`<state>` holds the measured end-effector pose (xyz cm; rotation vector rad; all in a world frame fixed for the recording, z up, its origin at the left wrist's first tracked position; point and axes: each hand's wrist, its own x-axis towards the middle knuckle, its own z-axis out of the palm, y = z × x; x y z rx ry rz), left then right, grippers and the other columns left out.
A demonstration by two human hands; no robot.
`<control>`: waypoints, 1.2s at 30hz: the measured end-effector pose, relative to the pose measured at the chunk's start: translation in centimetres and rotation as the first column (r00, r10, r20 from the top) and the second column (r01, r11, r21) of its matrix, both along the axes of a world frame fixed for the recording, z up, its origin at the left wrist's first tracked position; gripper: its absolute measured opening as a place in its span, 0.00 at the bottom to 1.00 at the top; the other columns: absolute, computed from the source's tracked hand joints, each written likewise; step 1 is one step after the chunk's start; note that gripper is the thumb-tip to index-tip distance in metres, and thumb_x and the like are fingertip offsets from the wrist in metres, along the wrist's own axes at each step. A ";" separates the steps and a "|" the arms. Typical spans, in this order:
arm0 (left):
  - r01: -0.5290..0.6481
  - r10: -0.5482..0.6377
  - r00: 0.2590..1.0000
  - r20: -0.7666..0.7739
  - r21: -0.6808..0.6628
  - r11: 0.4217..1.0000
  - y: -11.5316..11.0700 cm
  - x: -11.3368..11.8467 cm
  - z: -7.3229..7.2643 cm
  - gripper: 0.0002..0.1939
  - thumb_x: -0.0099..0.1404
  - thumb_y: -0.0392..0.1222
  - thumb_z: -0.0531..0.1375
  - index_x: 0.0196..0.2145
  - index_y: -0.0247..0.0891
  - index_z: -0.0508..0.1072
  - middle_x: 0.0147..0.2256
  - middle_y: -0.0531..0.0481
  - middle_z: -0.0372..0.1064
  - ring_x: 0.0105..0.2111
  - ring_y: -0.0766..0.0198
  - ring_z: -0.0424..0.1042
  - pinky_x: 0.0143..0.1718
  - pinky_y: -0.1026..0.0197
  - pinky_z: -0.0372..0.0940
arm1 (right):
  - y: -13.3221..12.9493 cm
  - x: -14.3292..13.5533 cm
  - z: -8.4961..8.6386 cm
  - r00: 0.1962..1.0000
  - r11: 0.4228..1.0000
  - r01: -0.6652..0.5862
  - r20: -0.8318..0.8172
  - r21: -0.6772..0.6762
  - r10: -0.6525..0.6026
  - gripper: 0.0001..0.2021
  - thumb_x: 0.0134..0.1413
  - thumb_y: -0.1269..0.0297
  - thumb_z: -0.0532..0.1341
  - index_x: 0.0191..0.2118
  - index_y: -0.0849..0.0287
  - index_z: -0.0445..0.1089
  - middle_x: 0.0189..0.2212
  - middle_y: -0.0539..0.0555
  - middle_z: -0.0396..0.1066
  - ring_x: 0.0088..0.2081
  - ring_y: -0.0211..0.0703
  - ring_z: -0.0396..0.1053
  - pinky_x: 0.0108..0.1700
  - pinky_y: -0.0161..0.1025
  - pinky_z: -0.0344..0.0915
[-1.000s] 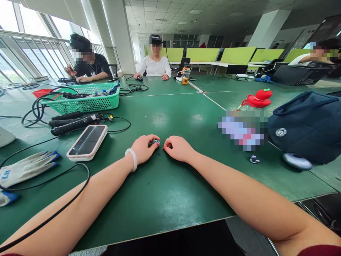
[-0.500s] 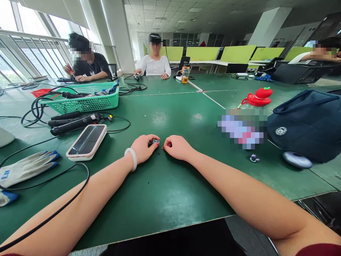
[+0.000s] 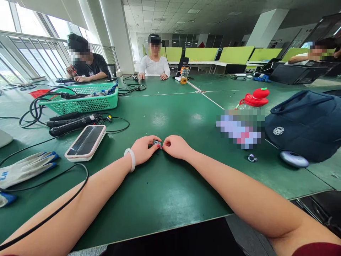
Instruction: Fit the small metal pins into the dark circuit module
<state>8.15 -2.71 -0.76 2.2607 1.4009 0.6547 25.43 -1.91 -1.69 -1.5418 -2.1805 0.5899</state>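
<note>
My left hand [image 3: 144, 148], with a pale bracelet at the wrist, is closed on a small dark piece with white markings [image 3: 156, 143], which looks like a little circuit board. My right hand [image 3: 175, 146] is pinched, its fingertips meeting the edge of that piece. Whatever the right fingers hold is too small to make out. Both hands rest low over the green table [image 3: 170, 192]. Tiny dark bits lie just below the fingers, and another dark speck [image 3: 147, 182] lies nearer to me.
Left are a phone [image 3: 85, 143], gloves [image 3: 29, 167], black handheld devices [image 3: 73, 123], loose cables and a green basket [image 3: 80, 104]. Right are a red-lidded bottle [image 3: 254, 99], a dark blue bag [image 3: 303, 124] and a purple oval case [image 3: 294, 159]. Several people sit farther off.
My right fingertips have closed the small gap to my left hand and now meet the piece's edge. More of the piece's marked face shows. The view has shifted slightly.
</note>
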 end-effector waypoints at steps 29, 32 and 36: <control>0.024 -0.023 1.000 0.019 -0.037 0.999 0.0 -0.2 0.0 0.14 0.61 0.46 0.51 0.43 0.43 0.69 0.32 0.53 0.74 0.34 0.62 0.72 0.41 0.59 0.64 | -0.1 0.4 -0.4 0.963 0.948 -0.225 0.202 0.225 0.181 0.07 0.56 0.62 0.58 0.32 0.58 0.71 0.30 0.51 0.65 0.34 0.36 0.63 0.36 0.33 0.55; 0.027 -0.026 0.999 0.029 -0.036 0.999 0.1 -0.2 -0.2 0.14 0.61 0.46 0.52 0.43 0.43 0.69 0.32 0.54 0.74 0.34 0.62 0.72 0.42 0.59 0.64 | -0.2 0.5 -0.3 0.956 0.942 -0.235 0.232 0.240 0.180 0.08 0.57 0.62 0.57 0.32 0.59 0.70 0.31 0.51 0.66 0.34 0.37 0.64 0.36 0.34 0.55; 0.039 -0.038 0.998 0.048 -0.027 0.999 0.2 -0.2 -0.3 0.14 0.61 0.46 0.51 0.43 0.42 0.69 0.33 0.53 0.74 0.35 0.62 0.72 0.42 0.59 0.64 | -0.2 0.6 -0.2 0.949 0.936 -0.244 0.260 0.253 0.177 0.09 0.57 0.61 0.56 0.33 0.59 0.70 0.32 0.52 0.67 0.35 0.37 0.64 0.36 0.34 0.56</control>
